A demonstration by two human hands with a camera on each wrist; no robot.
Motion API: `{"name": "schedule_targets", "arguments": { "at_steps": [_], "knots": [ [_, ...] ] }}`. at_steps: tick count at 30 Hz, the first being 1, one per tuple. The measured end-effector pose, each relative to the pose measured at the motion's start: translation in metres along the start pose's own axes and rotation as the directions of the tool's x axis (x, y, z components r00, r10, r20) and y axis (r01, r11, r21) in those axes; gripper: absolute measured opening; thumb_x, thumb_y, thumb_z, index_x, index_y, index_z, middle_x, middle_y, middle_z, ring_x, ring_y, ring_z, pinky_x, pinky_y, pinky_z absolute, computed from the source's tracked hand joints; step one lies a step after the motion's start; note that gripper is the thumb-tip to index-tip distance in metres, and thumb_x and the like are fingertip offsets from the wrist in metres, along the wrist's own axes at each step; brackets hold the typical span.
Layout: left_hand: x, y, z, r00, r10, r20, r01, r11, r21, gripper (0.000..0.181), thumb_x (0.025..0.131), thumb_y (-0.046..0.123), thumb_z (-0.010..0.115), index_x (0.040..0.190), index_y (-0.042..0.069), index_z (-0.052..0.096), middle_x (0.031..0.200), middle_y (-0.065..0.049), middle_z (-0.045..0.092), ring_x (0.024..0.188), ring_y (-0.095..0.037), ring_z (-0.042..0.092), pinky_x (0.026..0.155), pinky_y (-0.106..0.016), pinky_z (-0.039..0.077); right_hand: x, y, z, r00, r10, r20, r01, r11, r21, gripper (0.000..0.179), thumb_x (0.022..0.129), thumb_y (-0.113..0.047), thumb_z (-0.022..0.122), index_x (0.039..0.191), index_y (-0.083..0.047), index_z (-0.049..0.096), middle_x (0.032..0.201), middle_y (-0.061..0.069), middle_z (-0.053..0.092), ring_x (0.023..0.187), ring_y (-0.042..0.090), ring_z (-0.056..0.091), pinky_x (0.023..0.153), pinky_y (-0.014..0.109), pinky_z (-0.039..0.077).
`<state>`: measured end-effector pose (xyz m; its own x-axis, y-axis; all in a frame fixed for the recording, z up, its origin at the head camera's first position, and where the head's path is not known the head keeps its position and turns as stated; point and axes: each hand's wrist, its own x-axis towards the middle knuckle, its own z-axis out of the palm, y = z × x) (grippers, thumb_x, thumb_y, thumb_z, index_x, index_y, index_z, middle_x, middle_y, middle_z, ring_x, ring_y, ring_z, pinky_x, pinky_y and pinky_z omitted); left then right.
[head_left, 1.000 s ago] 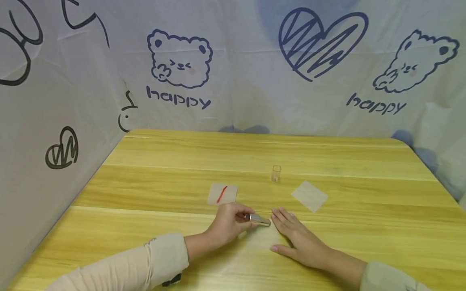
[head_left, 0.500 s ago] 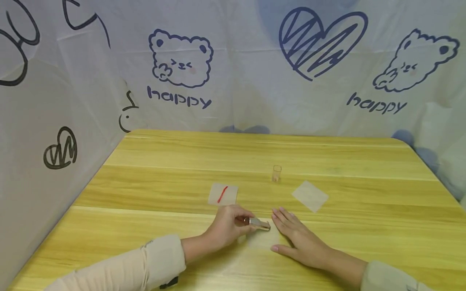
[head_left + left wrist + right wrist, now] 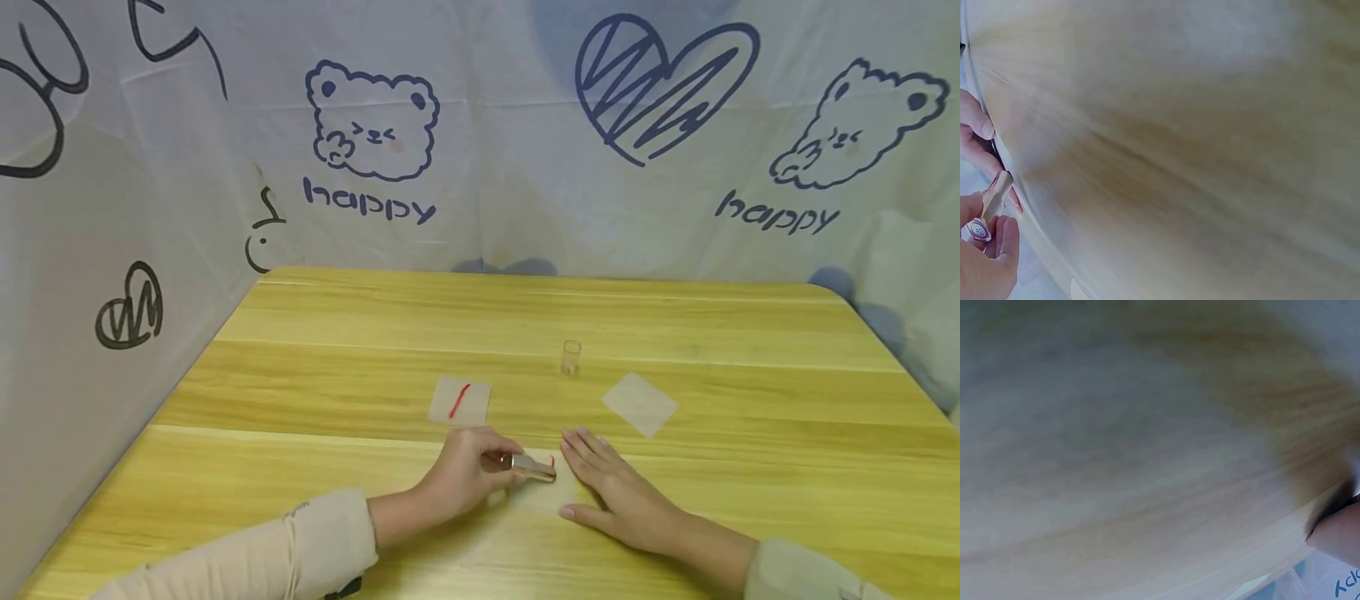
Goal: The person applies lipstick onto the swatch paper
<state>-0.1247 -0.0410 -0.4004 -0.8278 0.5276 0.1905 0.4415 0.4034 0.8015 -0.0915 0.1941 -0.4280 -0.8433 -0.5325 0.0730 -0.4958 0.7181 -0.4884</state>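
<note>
"Silver tube (image 3: 534, 468), slim and shiny: which fingers have it?"

"The left fingers (image 3: 501, 440). They pinch it near its back end, above the pale sheet (image 3: 536, 500) on the counter (image 3: 375, 333)."

"Which way does its long axis run?"

"Out from those fingers, between three and four o'clock. Its far end lies just to six o'clock of a small red mark (image 3: 552, 460) on the sheet; whether it touches the paper, I can't tell."

"And the right fingers (image 3: 587, 460)?"

"Nearly straight, holding nothing, lying along the sheet's three o'clock edge. From the tube's far end their tips sit at one o'clock, the right thumb (image 3: 588, 517) at five, so it points into the gap between, near both yet apart."

"Left is nearer, then?"

"Yes, the left has the tube; the right only flanks its end."

"What stands farther off?"

"From that end: a small clear cylinder (image 3: 571, 358) at twelve o'clock, a blank square (image 3: 640, 405) at two, a red-striped square (image 3: 459, 402) at ten."
</note>
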Motion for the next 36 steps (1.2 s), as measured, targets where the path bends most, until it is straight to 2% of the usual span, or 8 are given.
{"name": "schedule_targets", "arguments": {
  "at_steps": [4,10,16,24,36],
  "knots": [
    [-0.002,0.002,-0.001,1.000,-0.005,0.000,0.005,1.000,-0.007,0.019,0.075,-0.001,0.073,0.092,-0.007,0.069,0.089,-0.015,0.068,0.077,-0.022,0.066,0.069,-0.010,0.053,0.001,0.000,-0.001,1.000,-0.001,0.011,0.001,1.000,0.002,0.075,0.091,-0.050,0.049,0.142,0.002,0.030,0.152,0.016,0.021,0.141,0.037,0.016,0.112,0.018,-0.009],
    [-0.004,0.004,-0.003,1.000,-0.019,0.015,0.019,1.000,-0.011,0.018,0.076,-0.001,0.073,0.092,-0.007,0.069,0.088,-0.014,0.068,0.078,-0.022,0.066,0.069,-0.010,0.053,0.001,-0.001,-0.002,1.000,0.007,0.016,-0.007,1.000,0.002,0.075,0.091,-0.050,0.049,0.142,0.002,0.030,0.152,0.016,0.022,0.141,0.036,0.016,0.109,0.012,-0.011],
    [-0.006,0.004,-0.004,1.000,-0.007,0.019,0.007,1.000,-0.011,0.017,0.076,-0.001,0.073,0.091,-0.007,0.069,0.088,-0.015,0.068,0.078,-0.023,0.067,0.069,-0.011,0.054,0.001,-0.002,-0.003,1.000,0.007,0.017,-0.007,1.000,0.002,0.074,0.091,-0.049,0.050,0.142,0.003,0.030,0.152,0.016,0.022,0.141,0.036,0.016,0.113,0.019,-0.009],
    [-0.007,0.003,-0.005,1.000,0.005,0.013,-0.005,1.000,-0.005,0.018,0.074,-0.001,0.074,0.090,-0.007,0.068,0.087,-0.017,0.069,0.076,-0.022,0.067,0.068,-0.010,0.053,0.001,-0.001,-0.003,1.000,0.002,0.010,-0.002,1.000,0.007,0.074,0.091,-0.048,0.051,0.141,0.004,0.031,0.151,0.017,0.022,0.140,0.038,0.017,0.107,0.009,-0.014],
    [-0.013,0.001,-0.006,1.000,0.016,0.004,-0.016,1.000,-0.005,0.018,0.074,0.001,0.074,0.090,-0.007,0.069,0.085,-0.016,0.069,0.074,-0.019,0.066,0.067,-0.009,0.052,0.001,0.001,-0.001,1.000,-0.020,0.001,0.020,1.000,-0.017,0.074,0.092,-0.048,0.050,0.141,0.004,0.031,0.151,0.018,0.022,0.140,0.038,0.018,0.108,0.011,-0.013]
  ]
}}
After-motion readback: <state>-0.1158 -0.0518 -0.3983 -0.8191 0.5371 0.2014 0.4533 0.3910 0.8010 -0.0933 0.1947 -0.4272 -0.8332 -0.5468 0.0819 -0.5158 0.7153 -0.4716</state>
